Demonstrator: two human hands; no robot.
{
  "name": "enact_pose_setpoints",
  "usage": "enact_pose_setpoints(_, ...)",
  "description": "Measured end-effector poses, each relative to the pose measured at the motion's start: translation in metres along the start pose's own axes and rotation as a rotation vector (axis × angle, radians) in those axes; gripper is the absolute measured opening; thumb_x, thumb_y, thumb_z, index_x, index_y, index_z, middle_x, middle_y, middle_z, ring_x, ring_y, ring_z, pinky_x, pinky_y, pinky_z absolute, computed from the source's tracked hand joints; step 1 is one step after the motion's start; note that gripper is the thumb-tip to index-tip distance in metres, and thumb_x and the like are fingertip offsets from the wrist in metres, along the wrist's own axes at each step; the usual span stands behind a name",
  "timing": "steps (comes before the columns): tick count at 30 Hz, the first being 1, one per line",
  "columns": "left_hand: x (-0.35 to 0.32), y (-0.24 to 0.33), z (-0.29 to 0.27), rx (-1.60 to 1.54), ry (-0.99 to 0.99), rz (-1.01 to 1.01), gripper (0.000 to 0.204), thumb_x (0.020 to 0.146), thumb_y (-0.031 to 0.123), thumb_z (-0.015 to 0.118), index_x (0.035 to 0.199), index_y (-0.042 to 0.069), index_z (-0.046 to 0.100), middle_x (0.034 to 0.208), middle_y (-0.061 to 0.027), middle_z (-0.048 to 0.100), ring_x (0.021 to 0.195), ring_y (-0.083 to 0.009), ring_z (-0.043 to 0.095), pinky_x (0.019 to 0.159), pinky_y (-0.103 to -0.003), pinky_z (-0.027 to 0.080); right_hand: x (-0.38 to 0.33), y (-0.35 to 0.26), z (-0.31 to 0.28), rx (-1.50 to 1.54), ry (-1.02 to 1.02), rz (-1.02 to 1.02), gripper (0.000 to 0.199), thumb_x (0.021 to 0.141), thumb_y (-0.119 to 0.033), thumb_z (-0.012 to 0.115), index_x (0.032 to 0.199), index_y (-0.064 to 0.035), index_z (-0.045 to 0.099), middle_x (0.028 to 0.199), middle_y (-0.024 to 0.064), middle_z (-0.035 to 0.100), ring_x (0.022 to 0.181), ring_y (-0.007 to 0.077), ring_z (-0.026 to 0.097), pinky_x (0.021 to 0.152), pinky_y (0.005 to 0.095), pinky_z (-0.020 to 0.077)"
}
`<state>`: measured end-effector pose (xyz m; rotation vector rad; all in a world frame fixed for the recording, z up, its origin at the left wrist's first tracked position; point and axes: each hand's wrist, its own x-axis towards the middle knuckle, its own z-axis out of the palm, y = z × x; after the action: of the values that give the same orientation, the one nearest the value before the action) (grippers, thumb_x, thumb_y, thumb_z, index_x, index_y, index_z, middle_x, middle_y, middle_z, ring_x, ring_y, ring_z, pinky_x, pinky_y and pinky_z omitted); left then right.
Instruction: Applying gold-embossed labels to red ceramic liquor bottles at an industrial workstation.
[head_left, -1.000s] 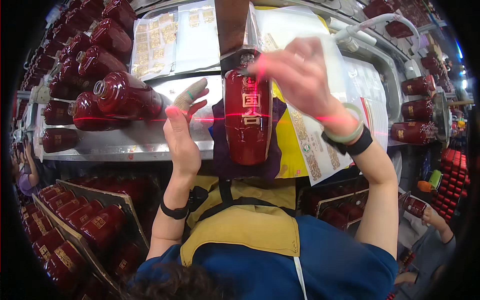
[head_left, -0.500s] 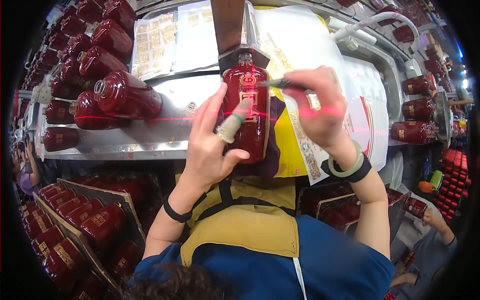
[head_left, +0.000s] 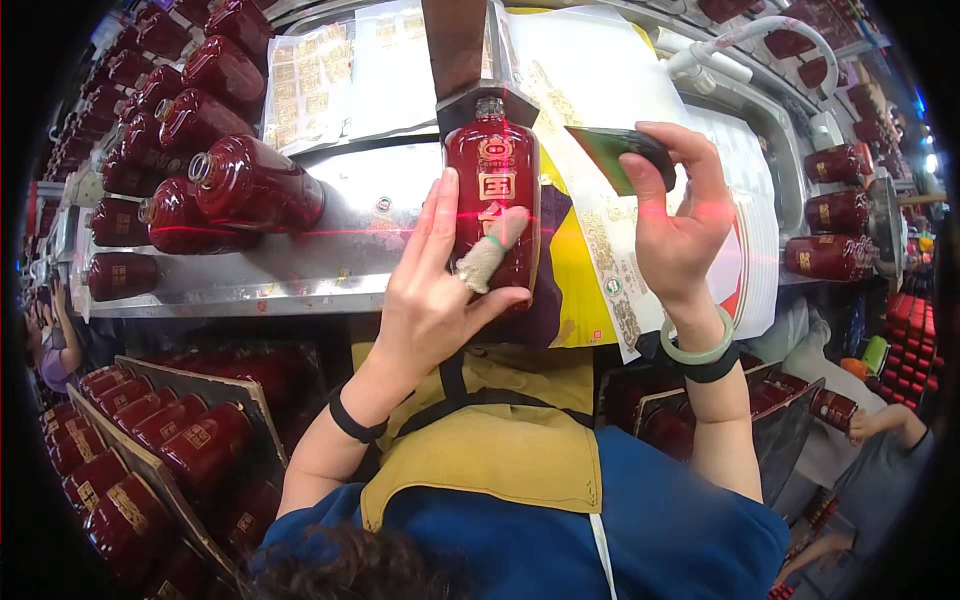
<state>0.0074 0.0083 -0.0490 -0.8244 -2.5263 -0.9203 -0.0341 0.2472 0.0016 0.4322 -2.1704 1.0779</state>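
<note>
A deep red glass bottle (head_left: 490, 262) with gold emblem and characters lies on its back, its clear neck against a metal stop (head_left: 455, 112). My left hand (head_left: 425, 290) holds it, fingers along its left side and thumb near its base. The index finger wears a beige finger cot (head_left: 483, 263) and presses on the bottle's front over the lower lettering. To the right of the bottle, my right hand (head_left: 685, 225) is raised, gripping a flat scraper (head_left: 622, 165) with a dark rounded back and greenish blade. The scraper is apart from the bottle.
Red bottles (head_left: 262, 185) crowd the metal bench (head_left: 370, 245) at left. Gold decal sheets (head_left: 310, 85) lie behind; white paper (head_left: 590, 75) and a yellow sheet (head_left: 575, 290) lie at right. Crates of bottles (head_left: 205, 440) flank me. A co-worker's hand (head_left: 865, 425) holds a bottle at lower right.
My right hand has moved right with the scraper, away from the bottle, and turned it so its blade face shows. My left index finger has slid lower, uncovering the upper characters.
</note>
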Motion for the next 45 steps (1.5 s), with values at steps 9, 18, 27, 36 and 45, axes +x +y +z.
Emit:
enact_pose_setpoints(9, -0.003, -0.010, -0.001, -0.059, 0.056, -0.023, 0.082, 0.084, 0.047, 0.079, 0.146, 0.000, 0.055, 0.151, -0.0307, 0.045, 0.124, -0.0455, 0.055, 0.105, -0.051, 0.046, 0.006, -0.009, 0.010, -0.038, -0.056, -0.006, 0.024, 0.085, 0.004, 0.078, 0.107, -0.0029, 0.069, 0.094, 0.0087, 0.070, 0.083, 0.0202, 0.069, 0.073, 0.0294, 0.0567)
enact_pose_setpoints(18, 0.029, 0.010, -0.015, 0.009, -0.142, -0.199, 0.086, 0.073, 0.046, 0.087, 0.150, 0.023, 0.055, 0.143, -0.0320, 0.041, 0.118, -0.0491, 0.055, 0.095, -0.051, 0.052, 0.012, -0.005, 0.014, -0.046, -0.032, -0.016, 0.025, 0.085, 0.005, 0.078, 0.107, -0.0023, 0.070, 0.093, 0.0091, 0.071, 0.082, 0.0197, 0.071, 0.073, 0.0292, 0.0568)
enact_pose_setpoints(27, -0.004, -0.027, -0.015, -0.487, 0.092, -0.408, 0.068, 0.104, 0.050, 0.049, 0.142, -0.006, 0.055, 0.135, -0.0276, 0.061, 0.120, -0.0371, 0.064, 0.099, -0.044, 0.054, 0.011, -0.006, 0.042, -0.070, -0.380, -0.640, 0.022, 0.074, -0.016, 0.070, 0.095, -0.0145, 0.073, 0.090, -0.0020, 0.068, 0.079, 0.0183, 0.059, 0.079, 0.0331, 0.0484)
enact_pose_setpoints(36, 0.008, -0.025, -0.019, -0.704, 0.249, -0.545, 0.088, 0.108, 0.065, 0.021, 0.149, -0.009, 0.045, 0.142, -0.0238, 0.057, 0.128, -0.0321, 0.060, 0.107, -0.044, 0.049, 0.068, 0.008, 0.050, -0.253, -0.391, -0.617, 0.021, 0.076, -0.015, 0.072, 0.097, -0.0155, 0.070, 0.091, -0.0011, 0.066, 0.085, 0.0195, 0.064, 0.076, 0.0358, 0.0475)
enact_pose_setpoints(45, 0.006, -0.010, -0.007, -0.899, 0.124, -0.636, 0.068, 0.112, 0.048, 0.033, 0.153, -0.007, 0.038, 0.150, -0.0224, 0.049, 0.134, -0.0294, 0.054, 0.111, -0.041, 0.045, 0.014, 0.004, 0.035, 0.132, -0.315, -0.168, 0.018, 0.084, -0.009, 0.071, 0.102, -0.0059, 0.069, 0.102, 0.0064, 0.073, 0.086, 0.0272, 0.070, 0.073, 0.0350, 0.0547)
